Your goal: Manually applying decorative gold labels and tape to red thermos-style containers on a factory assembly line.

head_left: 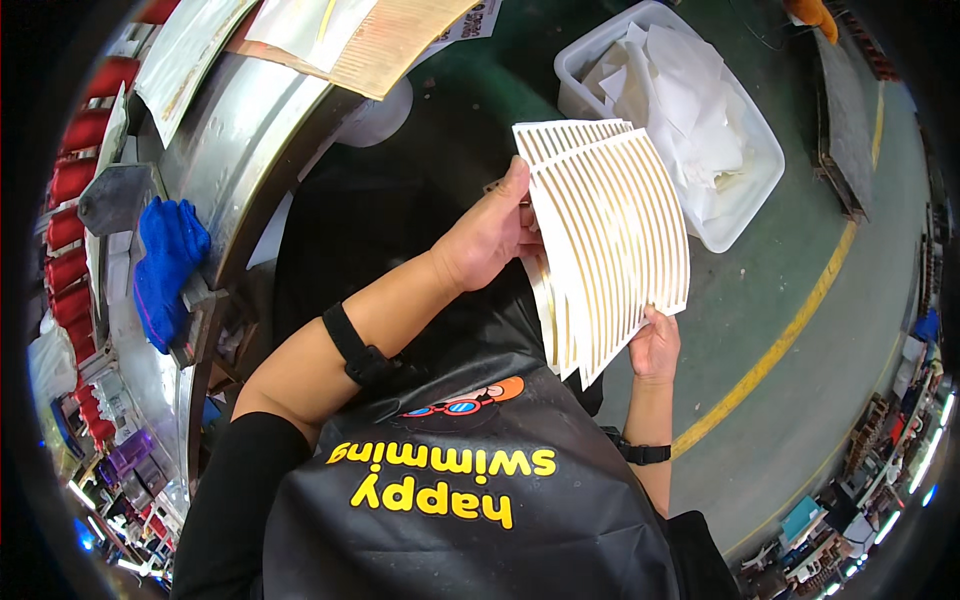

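left hand pinches striped sheets between thumb and fingers; right hand pinches their lower edge, fingers partly hidden.

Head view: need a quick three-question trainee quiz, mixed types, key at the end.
1. True or false: the left hand and the right hand both hold the striped sheets.
2. Multiple choice: what colour is the tub beyond the sheets? A) red; B) white; C) black.
3. Fill in: the blue cloth lies off to the person's ____ side.

Key: 1 true; 2 B; 3 left.
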`<state>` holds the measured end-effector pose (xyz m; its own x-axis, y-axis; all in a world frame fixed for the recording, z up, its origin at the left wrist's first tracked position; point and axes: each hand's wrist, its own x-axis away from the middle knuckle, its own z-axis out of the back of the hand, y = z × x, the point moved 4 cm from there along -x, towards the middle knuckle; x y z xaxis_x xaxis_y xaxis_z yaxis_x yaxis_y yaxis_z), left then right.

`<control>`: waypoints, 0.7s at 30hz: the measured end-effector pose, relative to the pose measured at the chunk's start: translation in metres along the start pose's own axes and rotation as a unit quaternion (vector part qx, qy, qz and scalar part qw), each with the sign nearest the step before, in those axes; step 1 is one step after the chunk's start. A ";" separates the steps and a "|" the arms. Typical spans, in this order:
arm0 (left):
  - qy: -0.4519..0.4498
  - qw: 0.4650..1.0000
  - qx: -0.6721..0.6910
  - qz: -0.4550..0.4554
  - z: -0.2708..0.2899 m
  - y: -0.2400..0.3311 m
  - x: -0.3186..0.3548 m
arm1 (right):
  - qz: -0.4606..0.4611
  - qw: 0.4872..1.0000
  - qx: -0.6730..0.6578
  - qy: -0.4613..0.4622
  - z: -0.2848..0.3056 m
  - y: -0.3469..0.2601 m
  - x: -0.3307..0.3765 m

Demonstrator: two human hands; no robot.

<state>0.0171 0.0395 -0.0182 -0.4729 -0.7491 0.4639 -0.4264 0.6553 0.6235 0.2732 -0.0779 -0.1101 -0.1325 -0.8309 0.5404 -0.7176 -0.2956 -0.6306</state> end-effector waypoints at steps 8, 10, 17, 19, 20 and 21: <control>0.009 0.994 0.109 -0.008 0.016 0.008 -0.006 | 0.039 0.999 0.027 0.009 -0.001 -0.009 -0.004; 0.082 0.989 0.125 0.013 0.021 0.002 -0.007 | 0.043 0.998 0.033 0.012 -0.001 -0.010 -0.003; 0.090 0.978 0.188 0.014 0.040 -0.011 -0.016 | 0.048 0.998 -0.026 -0.003 0.002 -0.006 -0.005; 0.095 0.970 0.221 0.028 0.043 -0.014 -0.018 | 0.052 0.998 -0.038 0.005 -0.002 -0.005 -0.004; 0.095 0.970 0.221 0.031 0.045 -0.015 -0.018 | 0.056 0.998 -0.026 0.006 -0.003 -0.005 -0.005; 0.085 0.971 0.220 0.034 0.044 -0.014 -0.018 | 0.059 0.998 -0.014 0.007 -0.003 -0.004 -0.005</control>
<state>-0.0027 0.0479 -0.0627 -0.3925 -0.6837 0.6152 -0.7052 0.6531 0.2760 0.2747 -0.0709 -0.1082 -0.2264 -0.8529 0.4704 -0.7147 -0.1826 -0.6751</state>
